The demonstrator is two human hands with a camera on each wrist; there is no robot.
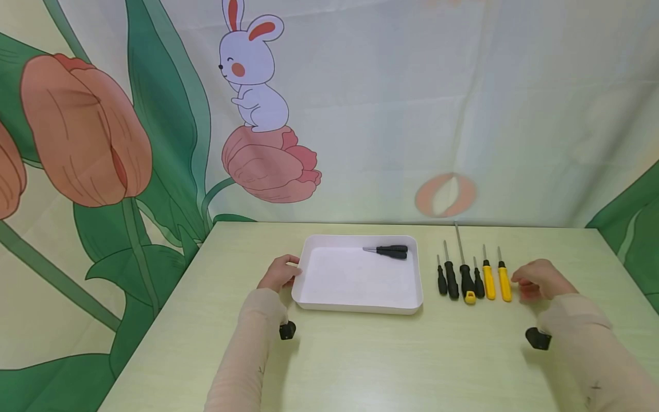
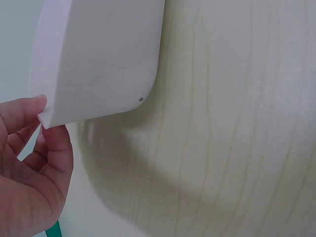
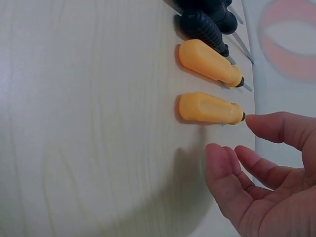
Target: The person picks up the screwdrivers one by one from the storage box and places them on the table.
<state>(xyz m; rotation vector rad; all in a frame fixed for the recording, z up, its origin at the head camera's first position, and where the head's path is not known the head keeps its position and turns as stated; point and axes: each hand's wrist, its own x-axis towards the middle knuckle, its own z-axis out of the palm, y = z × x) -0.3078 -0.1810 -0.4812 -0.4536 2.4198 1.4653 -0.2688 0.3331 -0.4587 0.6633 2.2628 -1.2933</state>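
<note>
A white tray (image 1: 357, 308) lies on the table, and my left hand (image 1: 280, 273) pinches its left rim between thumb and fingers, as the left wrist view shows close up. Two black-handled screwdrivers (image 1: 393, 252) lie together in the tray's far right part. Just right of the row of loose screwdrivers is my right hand (image 1: 543, 278), its thumb and fingers apart with nothing between them. Nearest to it lies a yellow-handled screwdriver (image 3: 210, 107). In the right wrist view the thumb tip appears close to that handle's shaft end; contact is not clear.
Left of the nearest screwdriver lies another yellow-handled one (image 1: 488, 280). Several black-handled screwdrivers (image 1: 451, 280) stand side by side between it and the tray, shafts pointing away; a larger one (image 1: 467, 280) has a yellow end. A printed cloth (image 1: 360, 114) hangs behind the table (image 1: 386, 360).
</note>
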